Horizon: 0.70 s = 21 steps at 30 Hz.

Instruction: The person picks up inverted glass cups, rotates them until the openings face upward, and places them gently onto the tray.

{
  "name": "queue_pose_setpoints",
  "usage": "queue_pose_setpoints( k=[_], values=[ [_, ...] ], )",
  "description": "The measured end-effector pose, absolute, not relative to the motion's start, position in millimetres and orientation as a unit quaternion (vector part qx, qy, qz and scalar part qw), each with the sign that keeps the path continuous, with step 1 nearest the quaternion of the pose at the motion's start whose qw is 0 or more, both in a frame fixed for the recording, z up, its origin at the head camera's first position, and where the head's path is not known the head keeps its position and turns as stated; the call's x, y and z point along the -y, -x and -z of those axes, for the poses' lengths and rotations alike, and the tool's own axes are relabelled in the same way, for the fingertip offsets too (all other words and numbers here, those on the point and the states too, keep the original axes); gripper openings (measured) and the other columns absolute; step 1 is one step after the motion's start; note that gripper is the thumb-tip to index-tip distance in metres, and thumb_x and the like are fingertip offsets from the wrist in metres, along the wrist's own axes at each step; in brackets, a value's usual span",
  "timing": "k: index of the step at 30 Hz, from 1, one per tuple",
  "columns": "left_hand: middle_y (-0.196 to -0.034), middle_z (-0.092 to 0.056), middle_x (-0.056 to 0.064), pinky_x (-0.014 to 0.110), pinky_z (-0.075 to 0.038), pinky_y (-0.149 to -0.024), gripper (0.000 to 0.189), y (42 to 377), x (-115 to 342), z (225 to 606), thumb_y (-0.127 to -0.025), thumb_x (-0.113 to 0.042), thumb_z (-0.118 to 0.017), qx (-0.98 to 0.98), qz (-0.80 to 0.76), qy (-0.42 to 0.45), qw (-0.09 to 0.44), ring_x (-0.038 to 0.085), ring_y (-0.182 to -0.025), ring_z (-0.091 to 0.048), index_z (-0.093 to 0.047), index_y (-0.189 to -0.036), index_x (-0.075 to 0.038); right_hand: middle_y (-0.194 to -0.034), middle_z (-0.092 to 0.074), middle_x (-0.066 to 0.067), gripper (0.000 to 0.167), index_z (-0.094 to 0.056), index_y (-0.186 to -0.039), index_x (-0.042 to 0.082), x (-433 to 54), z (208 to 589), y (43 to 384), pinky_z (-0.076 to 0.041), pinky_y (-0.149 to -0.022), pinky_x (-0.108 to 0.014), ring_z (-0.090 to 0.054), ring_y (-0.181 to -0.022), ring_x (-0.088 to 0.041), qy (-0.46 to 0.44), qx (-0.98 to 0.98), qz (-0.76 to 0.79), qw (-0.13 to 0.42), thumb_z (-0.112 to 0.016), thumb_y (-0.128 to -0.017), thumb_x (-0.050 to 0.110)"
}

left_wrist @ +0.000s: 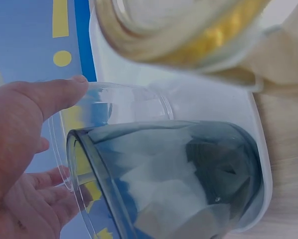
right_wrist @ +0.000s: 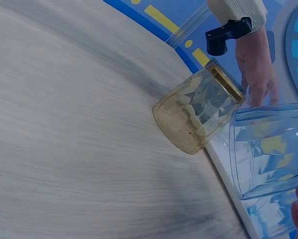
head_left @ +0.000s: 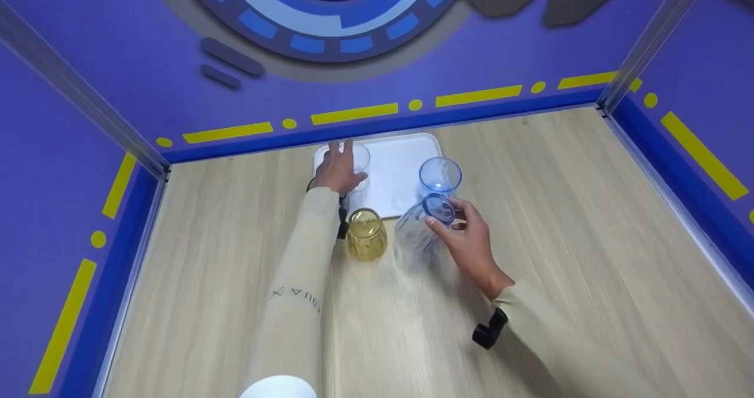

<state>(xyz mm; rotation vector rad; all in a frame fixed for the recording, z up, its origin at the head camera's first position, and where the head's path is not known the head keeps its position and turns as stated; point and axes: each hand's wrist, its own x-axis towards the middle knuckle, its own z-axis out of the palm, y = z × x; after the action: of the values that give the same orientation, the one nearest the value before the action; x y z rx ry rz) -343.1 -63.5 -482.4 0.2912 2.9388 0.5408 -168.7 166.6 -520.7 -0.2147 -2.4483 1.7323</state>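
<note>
On the tray's left side stands an upright clear glass (left_wrist: 134, 104). My left hand (head_left: 339, 171) is at its rim, thumb (left_wrist: 59, 97) and fingers spread and fairly straight; whether they touch it I cannot tell. An upright grey glass (left_wrist: 189, 174) stands beside it in the left wrist view, mostly hidden by the arm in the head view. My right hand (head_left: 471, 239) pinches the narrow base of an upside-down blue glass (right_wrist: 273, 149), tilted and blurred near the tray's front edge. An amber glass (head_left: 366, 236) stands upside down on the table between my forearms.
The white tray (head_left: 392, 180) lies against the back wall. Another blue glass (head_left: 440, 171) stands upright at its right front corner, just beyond the held one. Blue panels (head_left: 377, 92) enclose the wooden table (head_left: 559, 209). A white rounded object (head_left: 278, 387) shows at the bottom edge.
</note>
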Motion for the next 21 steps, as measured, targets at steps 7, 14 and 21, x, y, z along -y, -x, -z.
queue_pose_setpoints(
  k=[7,14,21],
  values=[
    [-0.152,-0.027,0.024,0.049,-0.044,-0.104,0.080,342.1,64.4,484.4,-0.090,-0.038,-0.065,-0.979,-0.163,-0.097,0.068,0.037,-0.136,-0.039,-0.024,-0.152,-0.009,-0.121,-0.056,-0.002,0.068,-0.049,-0.132,0.016,-168.7,521.6,169.2,-0.046,-0.088,-0.031,-0.051,-0.107,-0.017,0.073,0.800,-0.592,0.064,-0.073,-0.080,0.053],
    [-0.153,-0.027,0.024,0.051,-0.041,-0.107,0.082,342.2,65.5,484.1,-0.089,-0.041,-0.065,-0.980,-0.156,-0.105,0.057,0.037,-0.138,-0.035,-0.026,-0.152,-0.007,-0.122,-0.055,-0.004,0.066,-0.048,-0.133,0.016,-171.3,520.1,169.1,-0.048,-0.085,-0.022,-0.051,-0.106,-0.019,0.079,0.794,-0.599,0.067,-0.072,-0.082,0.049],
    [-0.156,-0.020,0.025,0.052,-0.036,-0.111,0.083,341.2,61.1,479.5,-0.089,-0.043,-0.064,-0.981,-0.147,-0.116,0.055,0.037,-0.144,-0.027,-0.025,-0.152,-0.007,-0.124,-0.055,-0.004,0.065,-0.047,-0.135,0.016,-173.1,517.8,168.2,-0.048,-0.085,-0.022,-0.052,-0.108,-0.019,0.087,0.783,-0.611,0.073,-0.071,-0.084,0.048]
  ],
)
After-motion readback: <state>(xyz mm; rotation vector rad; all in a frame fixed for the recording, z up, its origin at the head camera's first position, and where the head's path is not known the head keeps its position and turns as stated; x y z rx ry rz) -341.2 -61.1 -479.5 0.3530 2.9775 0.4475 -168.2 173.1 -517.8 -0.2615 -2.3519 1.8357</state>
